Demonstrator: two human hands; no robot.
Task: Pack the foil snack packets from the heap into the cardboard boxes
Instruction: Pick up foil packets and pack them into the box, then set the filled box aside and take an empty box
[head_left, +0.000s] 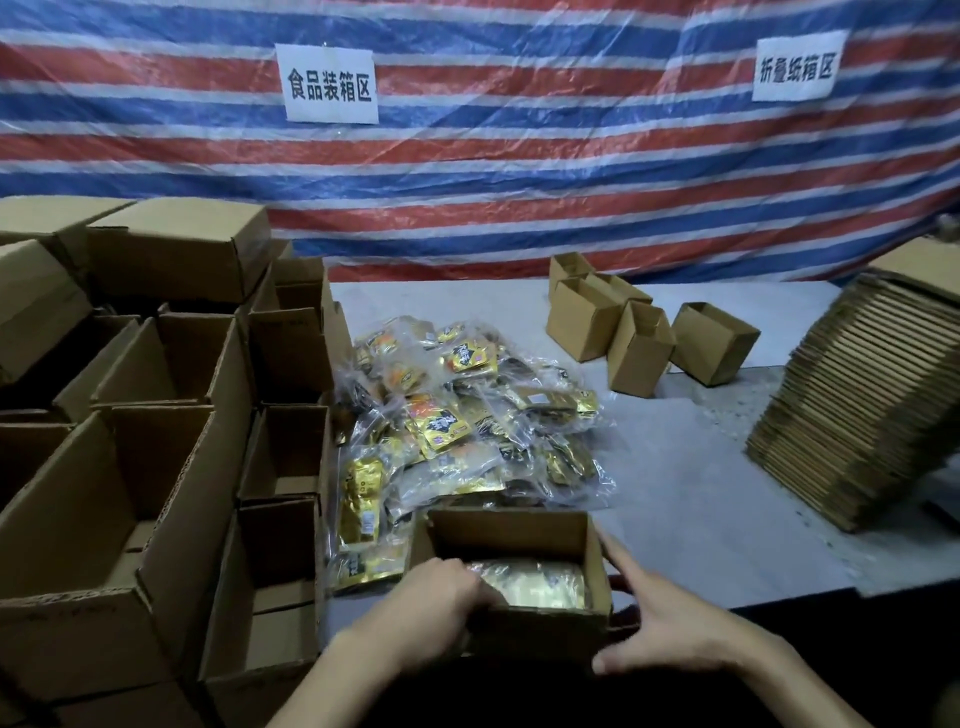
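Observation:
A small open cardboard box (506, 530) stands at the table's near edge, with gold foil packets (530, 582) lying inside it. My left hand (431, 605) grips the box's near left corner, fingers curled over the rim. Against the box's right side rests my right hand (654, 623), fingers straight along the wall and thumb at the lower front corner. Just behind the box lies the heap of foil snack packets (457, 421) in clear wrap.
Many open cardboard boxes (156, 467) stand packed together on the left. Several small folded boxes (639, 332) sit at the back of the grey table (701, 467). A tall leaning stack of flat cardboard (857, 405) occupies the right. A striped tarp hangs behind.

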